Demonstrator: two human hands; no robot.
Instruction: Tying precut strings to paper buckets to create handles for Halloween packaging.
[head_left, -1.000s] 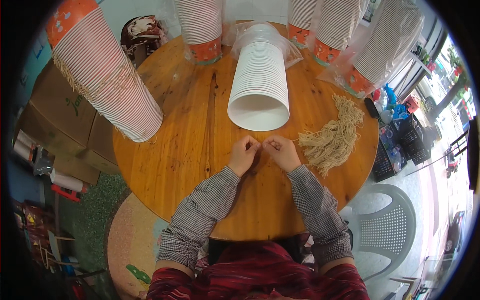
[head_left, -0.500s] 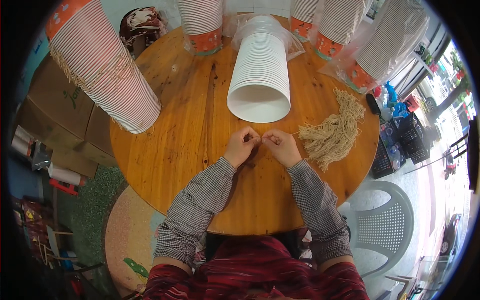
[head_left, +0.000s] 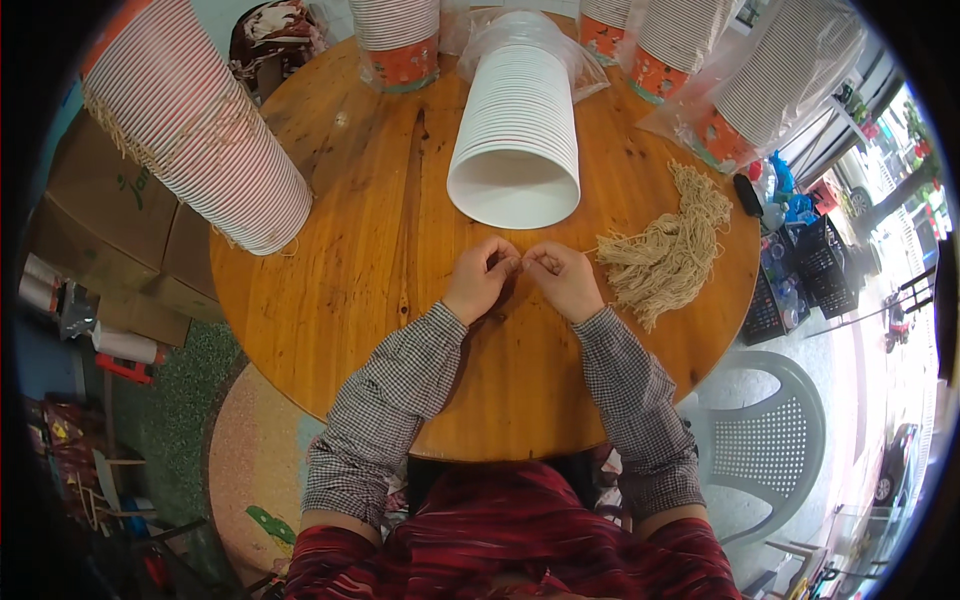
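Across the middle of our view spreads a round wooden bench (head_left: 330,290), its planks a warm orange-brown with dark knots. Beyond its left side we see brown cardboard boxes (head_left: 110,200), and near its right side a grey plastic chair (head_left: 765,440) with a perforated seat. At the bench's left edge rises a tall stack of cups (head_left: 200,120), orange at its upper end, with loose tan strands (head_left: 215,140) hanging about it. Along the far edge we count four bagged stacks (head_left: 760,90), each with orange at its lower end, one left of centre and three to the right. Between them, a white stack (head_left: 515,115) lies with its open mouth facing us and clear plastic (head_left: 525,35) around its far end. Right of our hands, a bundle of tan twine (head_left: 670,250) lies bent on the wood.

Just this side of the white stack's mouth, our left hand (head_left: 480,282) and right hand (head_left: 565,285) meet above the bench, near the twine. On each, the fingers (head_left: 497,244) are pinched to the thumb, the two pinches almost touching; we cannot tell what, if anything, they have hold of.
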